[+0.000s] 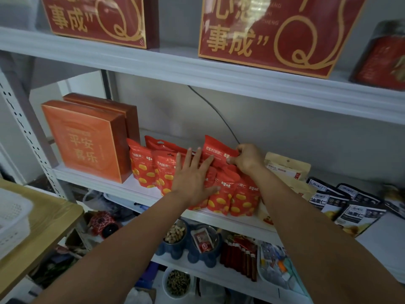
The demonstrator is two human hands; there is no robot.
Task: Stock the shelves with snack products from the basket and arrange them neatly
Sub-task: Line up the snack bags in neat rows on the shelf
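Observation:
Several red snack pouches [221, 194] with yellow chestnut pictures stand in a row on the middle white shelf [241, 222]. My left hand [192, 178] lies flat with spread fingers against the front of the pouches in the middle of the row. My right hand [245, 159] pinches the top edge of one more red pouch [219, 151], held above and behind the row. A white basket [12, 218] sits on a wooden table at the far left.
Two orange gift boxes [87, 137] stand at the shelf's left end. Beige pouches [287, 165] and dark pouches [341, 205] lie to the right. Large red boxes [274, 34] fill the shelf above. Bowls of peanuts [175, 233] and sweets sit on the shelf below.

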